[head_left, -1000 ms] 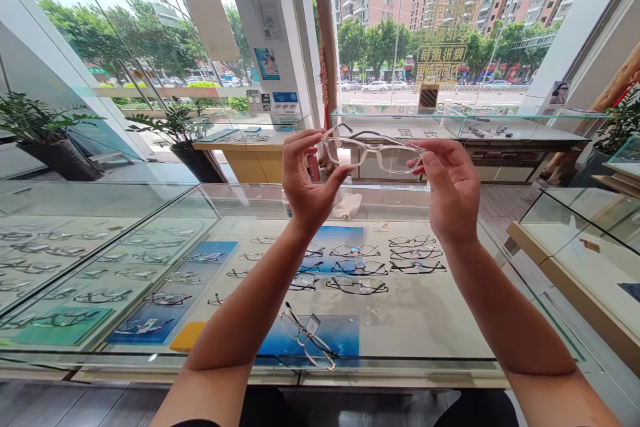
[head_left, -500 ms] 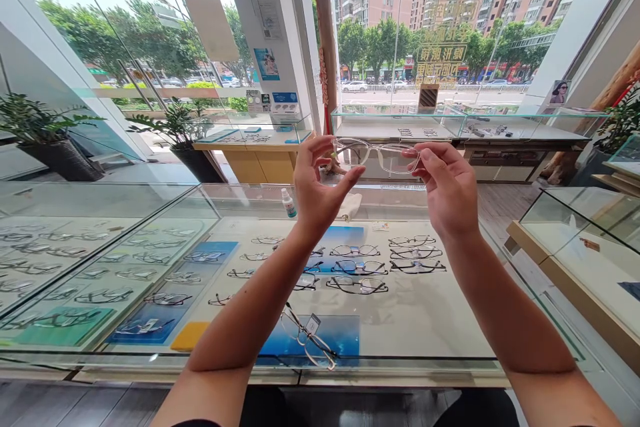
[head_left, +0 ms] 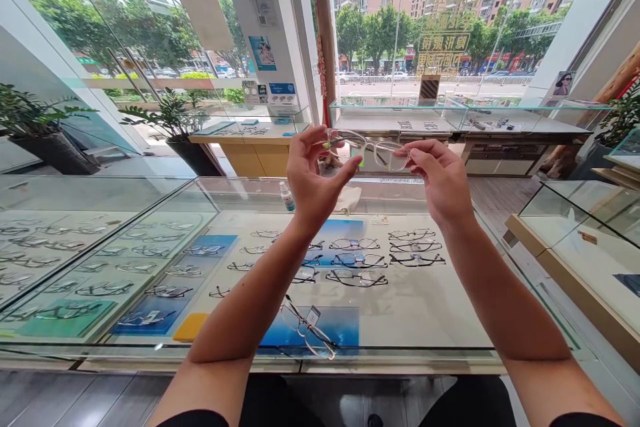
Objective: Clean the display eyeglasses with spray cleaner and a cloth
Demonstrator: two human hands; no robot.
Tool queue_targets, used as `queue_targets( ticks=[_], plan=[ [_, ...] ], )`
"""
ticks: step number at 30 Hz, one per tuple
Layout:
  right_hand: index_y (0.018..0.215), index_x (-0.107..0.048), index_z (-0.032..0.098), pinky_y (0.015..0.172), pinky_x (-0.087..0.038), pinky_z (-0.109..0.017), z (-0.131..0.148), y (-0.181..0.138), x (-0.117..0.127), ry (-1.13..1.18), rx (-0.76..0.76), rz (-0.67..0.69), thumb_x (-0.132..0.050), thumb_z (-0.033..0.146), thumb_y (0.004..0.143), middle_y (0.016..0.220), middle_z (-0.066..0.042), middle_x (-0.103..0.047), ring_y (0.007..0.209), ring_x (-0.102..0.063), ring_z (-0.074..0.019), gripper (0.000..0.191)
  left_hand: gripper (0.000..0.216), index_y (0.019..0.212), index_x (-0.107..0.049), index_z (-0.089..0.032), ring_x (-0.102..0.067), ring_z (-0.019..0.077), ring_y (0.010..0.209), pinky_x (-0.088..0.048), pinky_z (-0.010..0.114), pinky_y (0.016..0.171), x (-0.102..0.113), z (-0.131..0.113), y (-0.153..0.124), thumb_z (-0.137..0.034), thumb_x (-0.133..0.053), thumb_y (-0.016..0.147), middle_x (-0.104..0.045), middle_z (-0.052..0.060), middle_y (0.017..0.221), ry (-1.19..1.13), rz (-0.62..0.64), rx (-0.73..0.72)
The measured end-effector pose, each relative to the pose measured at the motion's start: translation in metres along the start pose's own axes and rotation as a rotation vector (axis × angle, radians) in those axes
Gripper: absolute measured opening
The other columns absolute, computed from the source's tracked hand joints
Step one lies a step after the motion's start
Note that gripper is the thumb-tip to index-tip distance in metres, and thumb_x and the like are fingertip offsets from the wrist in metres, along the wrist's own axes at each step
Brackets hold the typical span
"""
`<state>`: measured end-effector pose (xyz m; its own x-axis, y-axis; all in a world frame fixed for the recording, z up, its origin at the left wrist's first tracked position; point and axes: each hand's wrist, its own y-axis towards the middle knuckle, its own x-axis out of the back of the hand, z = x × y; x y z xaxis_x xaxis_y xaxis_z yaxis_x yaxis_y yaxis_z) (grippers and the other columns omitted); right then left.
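A pair of clear-framed glasses (head_left: 367, 144) is held up at arm's length above the glass counter (head_left: 430, 320). My left hand (head_left: 320, 177) grips its left side, fingers curled at the rim and the thumb stretched out below the lens. On the other side, my right hand (head_left: 439, 177) pinches the frame's right end between thumb and fingers. Beneath my forearms, another pair of glasses with a tag (head_left: 309, 330) rests tilted at the counter's near side. Several rows of glasses (head_left: 356, 260) lie in the counter.
A small spray bottle (head_left: 287, 197) and a pale cloth (head_left: 349, 200) are at the counter's far side. A yellow block (head_left: 191, 327) lies left of my left forearm. Another glass showcase (head_left: 575, 240) stands on the right, and potted plants (head_left: 170, 123) are by the window.
The clear glasses have tilted, their right end now lower, and both hands have shifted slightly left. Both hands keep their hold. The whole view has moved a little.
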<state>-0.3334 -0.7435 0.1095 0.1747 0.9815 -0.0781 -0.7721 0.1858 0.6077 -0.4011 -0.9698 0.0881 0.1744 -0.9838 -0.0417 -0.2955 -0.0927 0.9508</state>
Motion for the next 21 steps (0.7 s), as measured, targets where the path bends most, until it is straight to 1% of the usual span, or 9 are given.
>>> queue_targets(
  ticks=[2,4,8,10,14,16,18,19,21],
  plan=[
    [0.097,-0.08,0.027,0.091,-0.061,-0.042,-0.001,0.002,0.002,-0.02,-0.028,0.033,-0.073,0.034,0.092,0.104,-0.003,-0.084,0.096,-0.074,-0.0199,0.011,0.075,0.145,-0.06,-0.032,-0.08,0.0234,0.114,-0.065,0.038,0.098,0.001,0.002,0.002,-0.053,-0.099,0.084,-0.075,0.008,0.131,-0.002,0.032,-0.02],
    [0.096,-0.081,0.027,0.095,-0.061,-0.043,-0.001,0.002,0.003,-0.059,-0.022,0.078,-0.075,0.034,0.091,0.106,-0.003,-0.084,0.101,-0.075,-0.0212,0.011,0.076,0.145,-0.061,-0.031,-0.08,0.0243,0.115,-0.065,0.039,0.097,0.002,0.0,0.003,-0.053,-0.099,0.083,-0.076,0.008,0.129,0.008,0.077,-0.029],
    [0.099,-0.083,0.029,0.098,-0.061,-0.045,-0.001,0.002,0.004,-0.109,0.009,0.228,-0.082,0.045,0.092,0.113,-0.003,-0.084,0.105,-0.075,-0.0222,0.018,0.074,0.142,-0.065,-0.028,-0.079,0.0263,0.119,-0.067,0.04,0.097,0.004,-0.011,0.005,-0.052,-0.1,0.081,-0.078,0.01,0.128,0.035,0.202,-0.011],
    [0.095,-0.083,0.028,0.098,-0.061,-0.045,-0.002,0.002,0.004,-0.097,0.002,0.309,-0.085,0.048,0.09,0.111,-0.003,-0.084,0.101,-0.075,-0.0213,0.021,0.072,0.14,-0.066,-0.027,-0.079,0.0261,0.118,-0.067,0.04,0.099,0.005,-0.019,0.005,-0.05,-0.1,0.08,-0.079,0.009,0.127,0.031,0.266,0.006],
    [0.09,-0.084,0.027,0.088,-0.061,-0.041,0.0,0.002,0.006,-0.049,-0.067,0.419,-0.088,0.05,0.089,0.094,-0.002,-0.082,0.088,-0.072,-0.0188,0.024,0.073,0.139,-0.068,-0.029,-0.079,0.0265,0.118,-0.067,0.043,0.103,0.008,-0.029,0.009,-0.045,-0.102,0.077,-0.08,0.009,0.126,-0.012,0.339,0.039],
    [0.09,-0.085,0.026,0.084,-0.061,-0.04,0.002,0.002,0.008,-0.023,-0.093,0.456,-0.09,0.049,0.088,0.091,-0.002,-0.082,0.085,-0.071,-0.0185,0.023,0.073,0.14,-0.069,-0.029,-0.078,0.0272,0.12,-0.067,0.043,0.104,0.01,-0.032,0.011,-0.045,-0.103,0.077,-0.079,0.009,0.127,-0.032,0.373,0.058],
    [0.089,-0.086,0.026,0.083,-0.061,-0.041,0.002,0.002,0.009,-0.014,-0.093,0.447,-0.092,0.048,0.086,0.09,-0.003,-0.082,0.084,-0.072,-0.019,0.023,0.074,0.141,-0.068,-0.03,-0.077,0.0273,0.12,-0.066,0.043,0.102,0.01,-0.035,0.011,-0.045,-0.103,0.077,-0.078,0.009,0.129,-0.024,0.374,0.07],
    [0.088,-0.086,0.026,0.082,-0.062,-0.042,0.003,0.001,0.009,-0.017,-0.081,0.421,-0.092,0.048,0.086,0.09,-0.003,-0.083,0.083,-0.072,-0.0194,0.023,0.073,0.141,-0.068,-0.03,-0.077,0.0264,0.117,-0.066,0.041,0.098,0.01,-0.038,0.01,-0.045,-0.102,0.078,-0.078,0.009,0.128,-0.009,0.345,0.075],
    [0.087,-0.086,0.027,0.083,-0.063,-0.045,0.003,0.0,0.008,-0.04,-0.036,0.331,-0.092,0.047,0.086,0.091,-0.003,-0.084,0.084,-0.074,-0.0208,0.021,0.059,0.131,-0.073,-0.03,-0.076,0.0209,0.098,-0.063,0.036,0.083,0.006,-0.044,0.006,-0.044,-0.1,0.081,-0.079,0.005,0.113,0.034,0.235,0.095]
  ],
)
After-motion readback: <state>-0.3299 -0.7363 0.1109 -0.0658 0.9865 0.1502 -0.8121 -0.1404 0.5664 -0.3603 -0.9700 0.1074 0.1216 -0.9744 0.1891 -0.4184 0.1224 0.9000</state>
